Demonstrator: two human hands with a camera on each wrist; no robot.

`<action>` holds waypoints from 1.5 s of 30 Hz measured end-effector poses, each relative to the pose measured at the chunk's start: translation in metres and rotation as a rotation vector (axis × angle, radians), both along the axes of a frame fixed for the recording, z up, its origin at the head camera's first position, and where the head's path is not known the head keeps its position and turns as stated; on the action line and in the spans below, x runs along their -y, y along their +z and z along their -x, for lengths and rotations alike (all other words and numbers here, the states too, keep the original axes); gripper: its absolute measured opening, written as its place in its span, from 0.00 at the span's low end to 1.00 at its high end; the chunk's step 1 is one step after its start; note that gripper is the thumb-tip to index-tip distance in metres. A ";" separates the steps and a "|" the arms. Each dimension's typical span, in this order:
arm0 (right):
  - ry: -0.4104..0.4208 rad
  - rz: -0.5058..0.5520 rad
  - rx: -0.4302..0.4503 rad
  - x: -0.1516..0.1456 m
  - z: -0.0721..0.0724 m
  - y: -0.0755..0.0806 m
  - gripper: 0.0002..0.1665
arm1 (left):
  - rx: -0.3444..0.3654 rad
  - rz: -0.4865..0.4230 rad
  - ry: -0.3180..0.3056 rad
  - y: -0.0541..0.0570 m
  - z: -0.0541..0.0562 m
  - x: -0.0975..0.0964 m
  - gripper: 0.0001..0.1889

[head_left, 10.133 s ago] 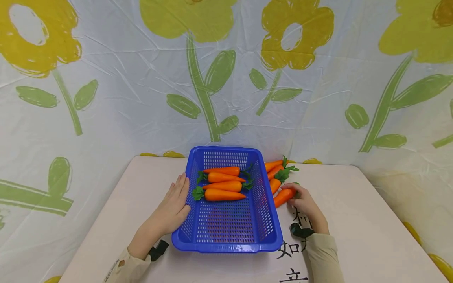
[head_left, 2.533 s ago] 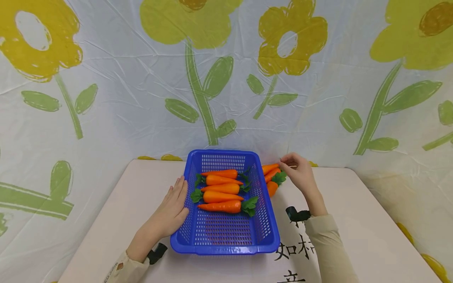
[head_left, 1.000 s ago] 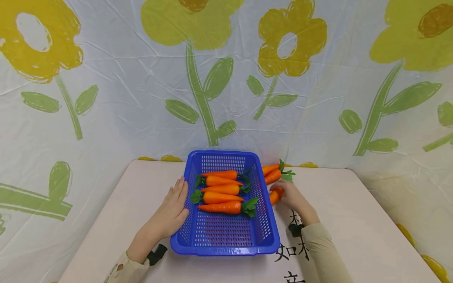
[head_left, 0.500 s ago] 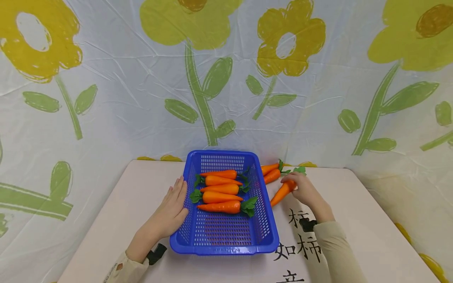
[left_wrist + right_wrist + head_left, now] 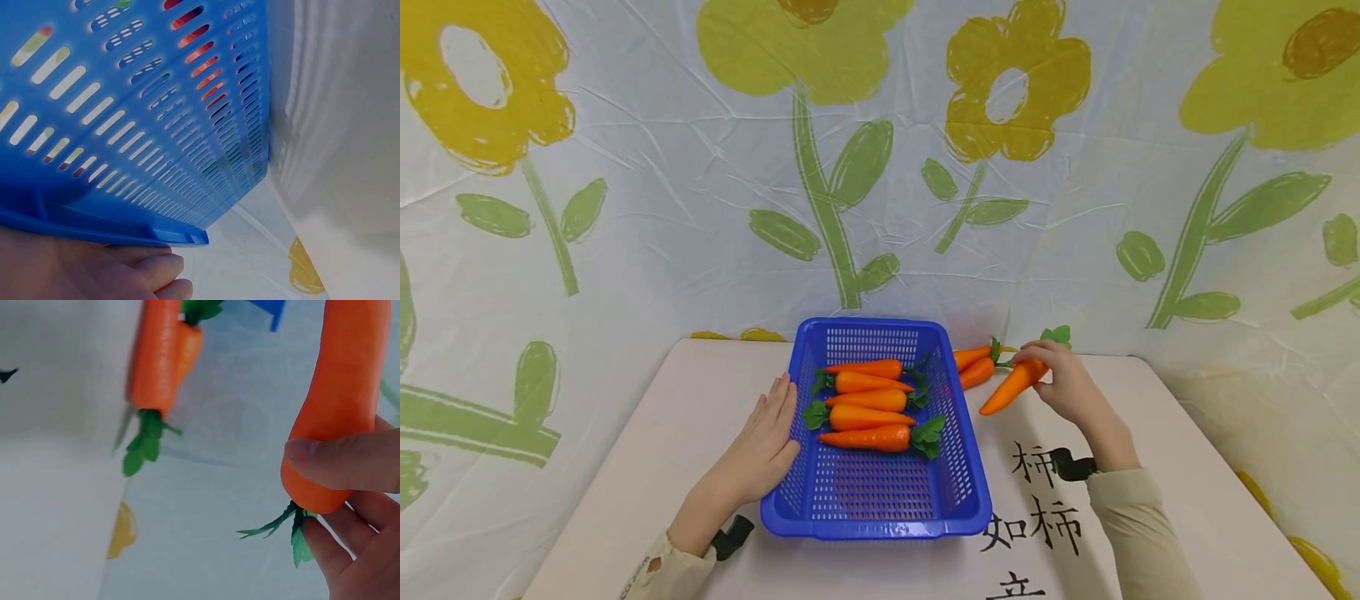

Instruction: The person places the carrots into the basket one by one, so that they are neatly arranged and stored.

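Note:
My right hand point(image 5: 1070, 385) pinches an orange carrot point(image 5: 1009, 392) near its thick, leafy end, to the right of the blue plastic basket point(image 5: 880, 530). Its tip slants down toward the basket. In the right wrist view the thumb point(image 5: 350, 459) presses on the carrot's thick end, fingers behind, with green leaves point(image 5: 300, 544) hanging below. My left hand point(image 5: 758, 446) rests along the basket's left side, fingers straight. The left wrist view has those fingers point(image 5: 159, 269) against the rim. Inside the basket several carrots point(image 5: 868, 418) lie crosswise in a row toward its far half.
Two more carrots point(image 5: 976, 372) lie on the pale table point(image 5: 1157, 467) just beyond the basket's right wall, as the right wrist view also shows. Black written characters point(image 5: 1054, 525) mark the table to the right. A flower-printed sheet point(image 5: 685, 208) hangs behind the table.
My right hand has taken a carrot from beside the basket and lifted it up and to the right. Earlier, another carrot joined the row in the basket. The left hand has stayed put.

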State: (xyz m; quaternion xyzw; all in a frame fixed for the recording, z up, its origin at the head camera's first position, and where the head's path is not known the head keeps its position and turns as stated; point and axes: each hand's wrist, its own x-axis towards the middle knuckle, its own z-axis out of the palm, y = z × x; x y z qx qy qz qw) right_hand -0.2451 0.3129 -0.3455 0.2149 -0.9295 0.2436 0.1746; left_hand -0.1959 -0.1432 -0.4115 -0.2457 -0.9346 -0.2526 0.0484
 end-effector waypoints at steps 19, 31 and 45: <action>0.126 -0.009 0.004 0.071 -0.025 0.043 0.26 | -0.015 -0.007 -0.011 -0.001 0.001 0.000 0.38; 0.244 -0.213 0.098 0.116 -0.028 0.044 0.22 | -0.021 -0.009 -0.014 -0.003 0.001 0.001 0.38; 0.309 -0.353 0.311 0.153 -0.027 0.029 0.25 | -0.017 -0.007 -0.008 -0.003 0.001 0.001 0.38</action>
